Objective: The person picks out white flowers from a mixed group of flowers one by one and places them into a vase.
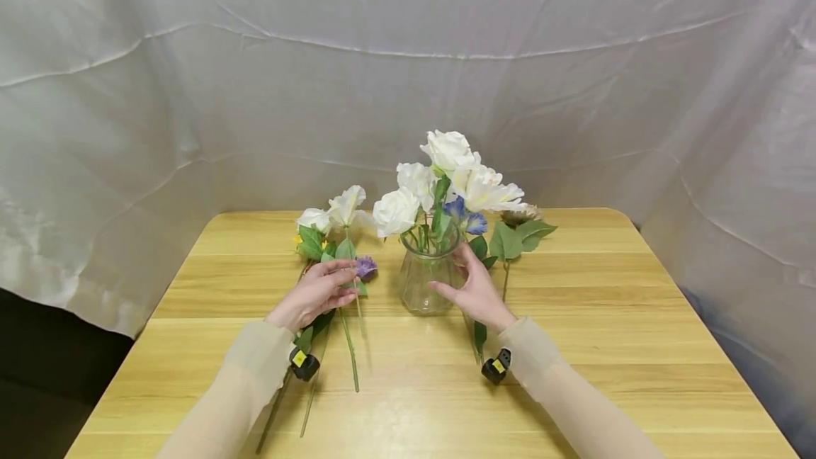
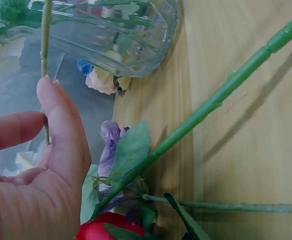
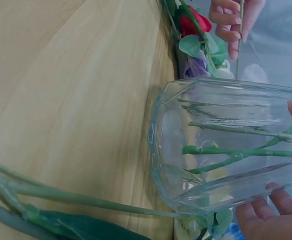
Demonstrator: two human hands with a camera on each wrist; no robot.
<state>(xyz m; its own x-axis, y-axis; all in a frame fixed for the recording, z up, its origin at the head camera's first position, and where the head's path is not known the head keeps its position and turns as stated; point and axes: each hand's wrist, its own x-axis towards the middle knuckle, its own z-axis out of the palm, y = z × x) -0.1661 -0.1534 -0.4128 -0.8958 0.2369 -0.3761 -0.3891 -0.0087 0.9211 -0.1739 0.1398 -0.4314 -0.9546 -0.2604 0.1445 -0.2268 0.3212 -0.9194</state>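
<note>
My left hand (image 1: 321, 294) pinches the thin stem (image 2: 45, 37) of a white flower (image 1: 347, 205) between thumb and fingers, its bloom upright above the hand. A faceted clear glass vase (image 1: 422, 287) stands on the table to the right of it. My right hand (image 1: 479, 295) grips the vase's right side, thumb in front and fingers round the back. White roses (image 1: 395, 212) and other white blooms rise from the vase, and their green stems (image 3: 221, 151) show through the glass.
Under and beside my left hand lie several loose flowers, including a purple bloom (image 1: 366, 268), a red rose (image 2: 111, 227) and a white rose (image 1: 314, 219). Right of the vase lie a blue flower (image 1: 474, 223) and leafy stems (image 1: 506, 241). A grey curtain (image 1: 408, 91) hangs behind the wooden table (image 1: 605, 317).
</note>
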